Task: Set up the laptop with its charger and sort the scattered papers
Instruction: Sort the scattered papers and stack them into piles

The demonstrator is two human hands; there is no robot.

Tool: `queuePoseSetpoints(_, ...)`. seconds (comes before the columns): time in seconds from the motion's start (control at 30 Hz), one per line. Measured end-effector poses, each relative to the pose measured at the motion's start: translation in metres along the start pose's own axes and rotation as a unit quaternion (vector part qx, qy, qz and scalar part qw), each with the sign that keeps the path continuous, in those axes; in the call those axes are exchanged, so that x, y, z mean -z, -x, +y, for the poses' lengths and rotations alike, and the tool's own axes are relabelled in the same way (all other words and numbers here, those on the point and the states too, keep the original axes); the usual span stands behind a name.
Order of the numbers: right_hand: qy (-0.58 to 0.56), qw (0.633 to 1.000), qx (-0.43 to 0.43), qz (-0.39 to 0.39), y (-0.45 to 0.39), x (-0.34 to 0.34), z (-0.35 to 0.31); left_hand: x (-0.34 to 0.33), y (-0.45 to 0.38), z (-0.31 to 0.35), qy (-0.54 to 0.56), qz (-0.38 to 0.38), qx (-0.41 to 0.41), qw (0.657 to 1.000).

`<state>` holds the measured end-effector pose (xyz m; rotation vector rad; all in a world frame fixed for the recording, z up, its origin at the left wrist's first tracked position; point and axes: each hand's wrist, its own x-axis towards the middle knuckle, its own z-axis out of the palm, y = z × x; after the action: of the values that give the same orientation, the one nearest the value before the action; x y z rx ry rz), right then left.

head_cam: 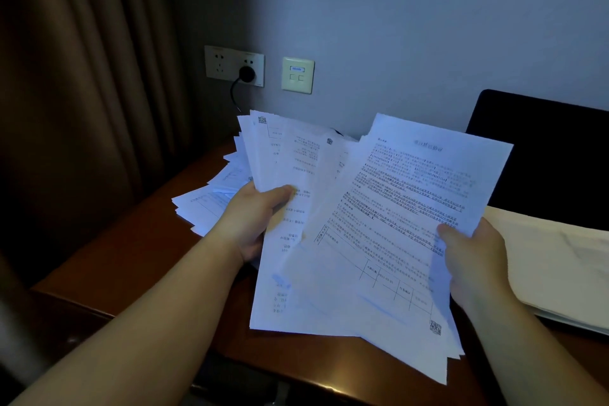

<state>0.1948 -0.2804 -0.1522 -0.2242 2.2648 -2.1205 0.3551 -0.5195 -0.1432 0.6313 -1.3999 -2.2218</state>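
The brown desk (131,241) has more papers (211,194) piled at its far left. The left hand (253,221) grips one messy bunch (290,181); the right hand (474,260) pinches another (395,214). Tap both together until the edges match. There is bare desk near the left for laying them down

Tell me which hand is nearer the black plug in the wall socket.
Left. The left hand grips a sheaf of papers below and slightly right of the black plug; the right hand holds printed sheets much farther right and lower.
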Motion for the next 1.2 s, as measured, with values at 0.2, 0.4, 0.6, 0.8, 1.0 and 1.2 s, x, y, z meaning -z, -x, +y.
queuePoseSetpoints(0.2, -0.075, 0.996, -0.039, 0.007, -0.001, 0.001, 0.001, 0.001, -0.002, -0.005, -0.077, 0.025, -0.029, 0.996)
queuePoseSetpoints(0.4, -0.15, 0.986, -0.067, -0.02, 0.003, 0.003, -0.001, -0.008, -0.003, -0.009, -0.3, 0.192, -0.13, 0.925)
queuePoseSetpoints(0.6, -0.23, 0.969, -0.081, -0.042, 0.0, 0.008, 0.0, -0.012, 0.005, -0.01, -0.433, 0.152, -0.185, 0.869)
queuePoseSetpoints(0.8, -0.294, 0.951, -0.084, -0.045, 0.001, 0.01, -0.002, -0.02, 0.013, 0.003, -0.175, 0.039, -0.026, 0.983)
queuePoseSetpoints(1.0, -0.334, 0.938, -0.09, -0.016, 0.002, 0.006, -0.004, -0.029, 0.052, -0.013, 0.045, -0.049, 0.037, 0.997)
queuePoseSetpoints(1.2, -0.313, 0.943, -0.111, -0.035, 0.013, -0.001, -0.01, -0.067, 0.067, -0.044, 0.081, 0.045, 0.012, 0.996)
